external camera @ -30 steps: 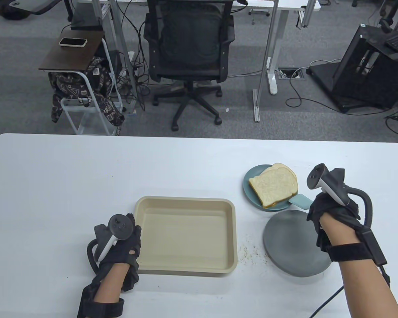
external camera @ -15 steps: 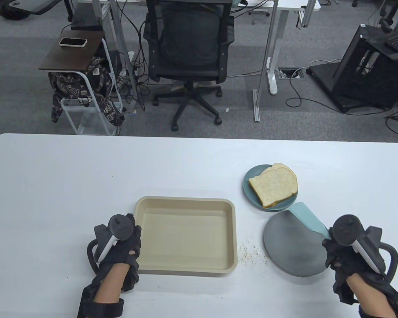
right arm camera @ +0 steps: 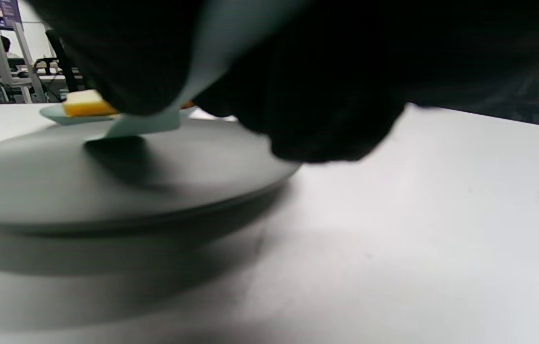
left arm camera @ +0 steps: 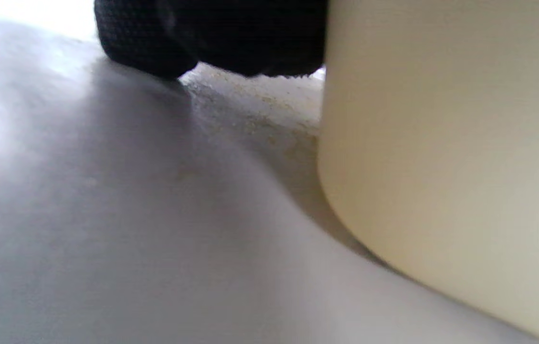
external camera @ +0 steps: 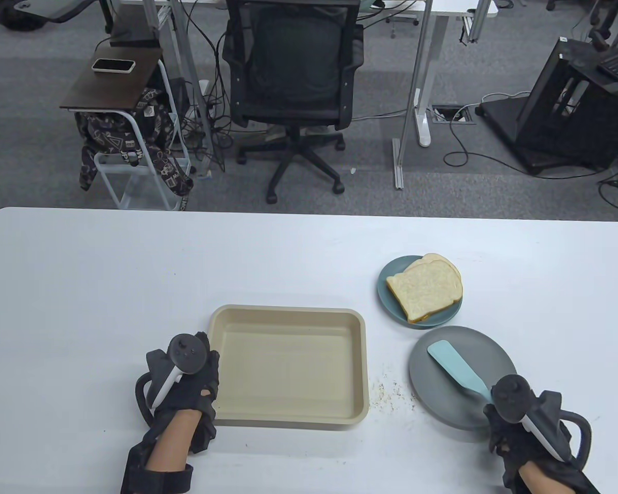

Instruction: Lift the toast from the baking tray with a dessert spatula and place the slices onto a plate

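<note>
Two toast slices (external camera: 426,287) lie stacked on a small teal plate (external camera: 391,301); in the right wrist view the toast (right arm camera: 84,105) shows far off. The beige baking tray (external camera: 288,316) holds nothing. My right hand (external camera: 510,432) grips the handle of the teal dessert spatula (external camera: 456,369), whose blade (right arm camera: 147,125) lies over the grey plate (external camera: 435,401). My left hand (external camera: 188,388) rests on the table against the tray's left wall (left arm camera: 441,157), its fingers (left arm camera: 212,38) touching the wall's corner.
Toast crumbs (external camera: 389,392) lie scattered between the tray and the grey plate. An office chair (external camera: 293,77) stands beyond the table's far edge. White tabletop (external camera: 134,272) stretches to the left and back.
My right hand has drawn the spatula back from the teal plate toward me, leaving the toast there; the blade now lies over the grey plate. The left hand has not moved.
</note>
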Demonstrator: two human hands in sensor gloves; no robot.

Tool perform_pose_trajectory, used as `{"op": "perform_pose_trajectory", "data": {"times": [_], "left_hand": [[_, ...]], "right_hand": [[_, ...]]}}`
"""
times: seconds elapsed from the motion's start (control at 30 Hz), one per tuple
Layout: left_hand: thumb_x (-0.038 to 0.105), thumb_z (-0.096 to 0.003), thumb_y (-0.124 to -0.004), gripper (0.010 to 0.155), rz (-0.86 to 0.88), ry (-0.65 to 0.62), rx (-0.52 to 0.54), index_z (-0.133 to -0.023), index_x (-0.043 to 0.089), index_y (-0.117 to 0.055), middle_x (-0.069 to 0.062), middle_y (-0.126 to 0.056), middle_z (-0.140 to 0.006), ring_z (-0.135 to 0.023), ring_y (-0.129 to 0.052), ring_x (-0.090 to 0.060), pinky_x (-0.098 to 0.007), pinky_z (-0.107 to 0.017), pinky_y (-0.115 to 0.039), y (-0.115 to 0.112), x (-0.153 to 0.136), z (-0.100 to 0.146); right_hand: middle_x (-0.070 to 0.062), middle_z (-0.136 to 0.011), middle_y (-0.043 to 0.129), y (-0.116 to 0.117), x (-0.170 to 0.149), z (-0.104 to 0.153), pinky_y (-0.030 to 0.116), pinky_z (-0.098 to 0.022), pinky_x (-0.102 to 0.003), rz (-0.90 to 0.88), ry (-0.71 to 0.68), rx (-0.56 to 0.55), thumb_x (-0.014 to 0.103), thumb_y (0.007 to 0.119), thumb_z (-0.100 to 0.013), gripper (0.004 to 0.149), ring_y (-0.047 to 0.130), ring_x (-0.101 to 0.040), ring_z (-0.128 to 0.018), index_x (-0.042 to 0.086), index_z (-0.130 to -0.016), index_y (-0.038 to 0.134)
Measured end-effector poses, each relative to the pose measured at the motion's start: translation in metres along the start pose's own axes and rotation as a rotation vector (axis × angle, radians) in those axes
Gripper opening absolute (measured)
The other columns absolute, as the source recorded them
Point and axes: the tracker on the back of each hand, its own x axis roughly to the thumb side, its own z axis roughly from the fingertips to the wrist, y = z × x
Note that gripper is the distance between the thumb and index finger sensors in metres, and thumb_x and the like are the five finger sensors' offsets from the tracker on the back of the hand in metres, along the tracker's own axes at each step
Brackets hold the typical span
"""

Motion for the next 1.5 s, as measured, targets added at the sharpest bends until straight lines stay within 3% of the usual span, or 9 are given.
{"op": "perform_pose_trajectory", "data": {"times": [0.2,0.47,0.83,1.0,1.2,1.33,1.5], "left_hand": [[0.047,-0.0614,-0.059,0.062,0.006,0.000,0.001,-0.114,0.017,-0.045,0.004,-0.090,-0.061,-0.026,-0.094,-0.015,-0.046,-0.054,-0.081,0.000,0.000,0.000],[0.047,-0.0614,-0.059,0.062,0.011,0.001,0.006,-0.114,0.017,-0.046,0.004,-0.090,-0.062,-0.026,-0.095,-0.015,-0.046,-0.054,-0.080,-0.001,-0.001,0.000],[0.048,-0.0608,-0.061,0.062,0.040,0.008,0.013,-0.113,0.017,-0.048,0.002,-0.091,-0.063,-0.027,-0.096,-0.016,-0.046,-0.054,-0.081,0.001,-0.004,0.001],[0.047,-0.0602,-0.063,0.063,0.131,0.014,-0.014,-0.114,0.019,-0.045,-0.005,-0.091,-0.073,-0.041,-0.101,-0.024,-0.054,-0.060,-0.076,0.008,-0.007,0.005],[0.052,-0.0604,-0.062,0.067,0.042,-0.005,0.098,-0.117,0.024,-0.038,-0.009,-0.080,-0.099,-0.079,-0.092,-0.036,-0.064,-0.068,-0.064,0.033,0.003,0.023],[0.055,-0.0600,-0.062,0.068,0.058,-0.093,0.216,-0.117,0.025,-0.040,-0.009,-0.075,-0.107,-0.090,-0.085,-0.039,-0.065,-0.070,-0.062,0.046,0.014,0.044],[0.059,-0.0589,-0.063,0.069,0.131,-0.293,0.373,-0.116,0.026,-0.044,-0.007,-0.070,-0.112,-0.100,-0.077,-0.040,-0.068,-0.073,-0.057,0.055,0.031,0.068]], "right_hand": [[-0.013,-0.072,0.092,0.009,0.007,0.000,0.096,-0.027,-0.047,0.098,0.020,-0.045,0.041,0.087,-0.038,0.050,0.106,-0.030,-0.043,0.020,-0.084,0.086],[-0.013,-0.074,0.093,0.018,0.014,-0.001,0.095,-0.032,-0.051,0.142,0.024,-0.022,0.039,0.090,-0.037,0.051,0.108,-0.033,-0.047,0.016,-0.082,0.088],[-0.019,-0.083,0.082,0.025,0.017,-0.001,0.088,-0.038,-0.056,0.143,0.008,0.085,0.037,0.079,-0.042,0.055,0.099,-0.039,-0.056,0.012,-0.090,0.079],[-0.023,-0.088,0.077,0.017,0.026,0.005,0.083,-0.044,-0.061,0.105,0.045,0.102,0.038,0.076,-0.043,0.059,0.093,-0.044,-0.063,0.014,-0.096,0.069],[-0.023,-0.093,0.075,-0.016,0.080,0.028,0.070,-0.056,-0.069,0.141,-0.002,-0.144,0.042,0.076,-0.043,0.062,0.088,-0.048,-0.072,0.016,-0.098,0.067],[-0.021,-0.097,0.071,-0.036,0.122,0.039,0.067,-0.059,-0.069,0.065,-0.091,-0.239,0.046,0.074,-0.044,0.064,0.083,-0.047,-0.078,0.018,-0.100,0.063],[-0.019,-0.100,0.067,-0.050,0.169,0.045,0.066,-0.062,-0.068,-0.064,-0.247,-0.417,0.051,0.071,-0.043,0.067,0.079,-0.047,-0.084,0.020,-0.101,0.059]]}}
